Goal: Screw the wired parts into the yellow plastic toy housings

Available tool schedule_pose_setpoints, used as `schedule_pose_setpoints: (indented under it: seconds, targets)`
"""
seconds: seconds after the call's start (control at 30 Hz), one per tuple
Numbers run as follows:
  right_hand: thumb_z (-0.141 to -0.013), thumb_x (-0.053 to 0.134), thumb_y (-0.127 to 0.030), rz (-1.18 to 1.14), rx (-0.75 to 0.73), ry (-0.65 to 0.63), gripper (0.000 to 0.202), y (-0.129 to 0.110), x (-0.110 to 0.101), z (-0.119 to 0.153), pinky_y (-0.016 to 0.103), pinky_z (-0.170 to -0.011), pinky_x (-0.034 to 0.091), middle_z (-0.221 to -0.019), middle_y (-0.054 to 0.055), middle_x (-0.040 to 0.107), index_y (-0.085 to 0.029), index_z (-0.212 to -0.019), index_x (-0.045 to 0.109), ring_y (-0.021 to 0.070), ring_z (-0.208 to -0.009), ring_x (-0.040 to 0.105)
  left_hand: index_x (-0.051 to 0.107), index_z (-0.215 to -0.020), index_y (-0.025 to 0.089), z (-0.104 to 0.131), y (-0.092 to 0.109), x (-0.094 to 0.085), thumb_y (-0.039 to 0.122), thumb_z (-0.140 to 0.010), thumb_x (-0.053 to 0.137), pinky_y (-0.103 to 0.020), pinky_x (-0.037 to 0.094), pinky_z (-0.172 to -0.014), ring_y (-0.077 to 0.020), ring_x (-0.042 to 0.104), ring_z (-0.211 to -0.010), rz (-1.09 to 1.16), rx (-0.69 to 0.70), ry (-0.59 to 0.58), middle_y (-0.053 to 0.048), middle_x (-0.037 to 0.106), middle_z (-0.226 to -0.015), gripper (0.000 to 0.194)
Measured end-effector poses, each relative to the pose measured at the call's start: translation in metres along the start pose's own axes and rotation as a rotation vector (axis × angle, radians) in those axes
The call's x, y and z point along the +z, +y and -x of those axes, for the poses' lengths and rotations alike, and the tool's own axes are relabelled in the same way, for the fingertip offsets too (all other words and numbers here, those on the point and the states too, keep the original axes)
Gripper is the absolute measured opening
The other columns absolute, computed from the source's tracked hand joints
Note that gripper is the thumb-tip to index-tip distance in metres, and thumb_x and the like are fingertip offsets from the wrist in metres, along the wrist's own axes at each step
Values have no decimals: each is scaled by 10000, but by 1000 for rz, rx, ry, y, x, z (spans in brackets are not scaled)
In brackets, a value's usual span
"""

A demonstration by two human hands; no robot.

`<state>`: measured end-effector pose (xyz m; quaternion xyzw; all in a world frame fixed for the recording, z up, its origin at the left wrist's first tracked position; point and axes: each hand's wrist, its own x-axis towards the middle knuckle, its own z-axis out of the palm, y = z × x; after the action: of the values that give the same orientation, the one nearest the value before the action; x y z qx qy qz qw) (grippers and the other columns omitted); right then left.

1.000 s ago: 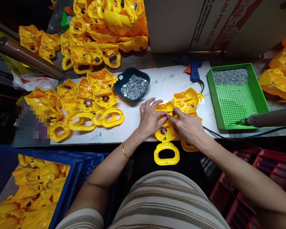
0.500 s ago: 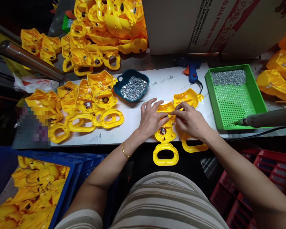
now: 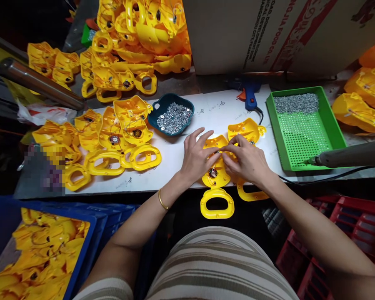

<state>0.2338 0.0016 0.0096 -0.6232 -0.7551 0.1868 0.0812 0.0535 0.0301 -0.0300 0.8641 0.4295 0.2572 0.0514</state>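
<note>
In front of me a yellow plastic shell half [image 3: 217,180] lies open side up, its ring handle jutting past the table edge. A round dark part with thin wires sits inside it. Over the shell's upper part, my left hand [image 3: 196,157] pinches with thumb and forefinger, the other fingers raised. My right hand [image 3: 244,158] meets it there, thumb and fingertips pinched together at the same spot. What the fingertips hold is too small to make out. Partly behind my right hand lies a second yellow shell half [image 3: 244,130].
Left of my hands stand a dark teal bowl [image 3: 171,116] of small metal parts and several yellow shells [image 3: 112,139]. A green basket [image 3: 311,154] holds screws on the right, near a blue glue gun [image 3: 250,98]. A cardboard box [image 3: 231,37] rises behind; a blue crate [image 3: 90,225] stands lower left.
My right hand has shifted slightly left and its fingers sit closer to my left fingertips. The whole view has moved a little; the shell stays in place.
</note>
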Motion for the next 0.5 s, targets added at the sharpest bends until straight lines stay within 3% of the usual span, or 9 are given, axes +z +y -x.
schedule_pose_setpoints:
  seconds: [0.13,0.4,0.5]
  targets:
    - [-924,502,-408,-151,45,55,296,2,4,-4,275,-580,325,-966,43,616,-245,-1009,735,160,-776,580,760,-904,264,2,2,-4,327,-888,644,-498,333,-1027,-277,515,-1228,11,28,92,-52,683,-1209,133]
    - [-858,604,-344,-236,119,-4,183,-5,1,-17,280,-636,342,-862,31,638,-213,-817,725,173,-806,583,734,-937,264,9,-1,-1,311,-914,613,-532,214,-1080,-224,648,-983,99,-21,19,2,772,-898,132]
    - [-837,596,-327,-230,112,8,172,-5,4,-19,279,-629,332,-860,28,625,-201,-765,690,169,-784,568,719,-993,250,9,0,2,281,-915,607,-503,223,-1086,-193,664,-889,128,-7,43,5,770,-881,140]
